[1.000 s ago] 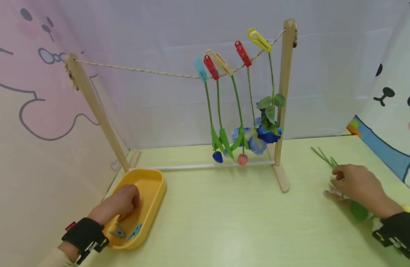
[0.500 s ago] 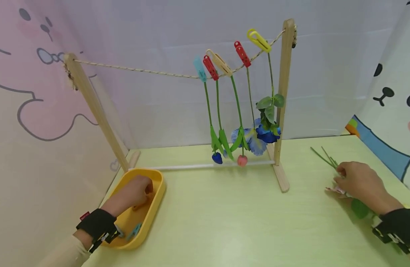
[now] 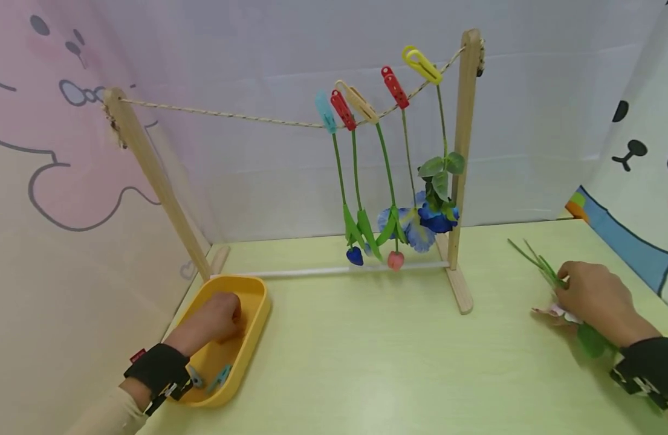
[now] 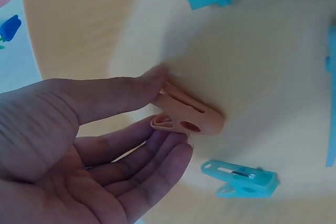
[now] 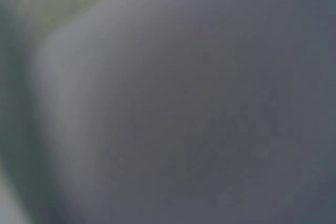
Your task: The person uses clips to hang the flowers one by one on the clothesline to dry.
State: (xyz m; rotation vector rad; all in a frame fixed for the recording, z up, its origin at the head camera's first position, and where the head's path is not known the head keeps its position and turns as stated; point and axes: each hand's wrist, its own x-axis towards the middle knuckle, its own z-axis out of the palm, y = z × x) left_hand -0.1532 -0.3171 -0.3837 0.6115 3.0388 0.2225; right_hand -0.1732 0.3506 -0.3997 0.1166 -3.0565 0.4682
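Observation:
In the left wrist view, thumb and fingers of my left hand (image 4: 105, 129) pinch an orange clothespin (image 4: 202, 119) by its handle end. That hand (image 3: 216, 317) reaches down into the yellow tray (image 3: 260, 320), where blue clothespins (image 4: 247, 182) lie around it. On the table's right side my right hand (image 3: 595, 296) holds green flower stems (image 3: 540, 263), its fingers curled round them. A pale pink flower (image 3: 554, 311) and a green leaf (image 3: 590, 339) show beneath this hand, partly hidden by it. The right wrist view is filled by a close grey blur.
A wooden stand with a right post (image 3: 464, 145) and left post (image 3: 156, 181) carries a sagging rope (image 3: 219, 112). Several flowers hang upside down from it by clothespins, among them a pink tulip (image 3: 396, 260) and a blue rose (image 3: 437, 219). A white bar (image 3: 312, 272) joins the feet.
My left hand has moved toward the far right part of the tray, then slightly back. My right hand has shifted a little right and away from me along the stems.

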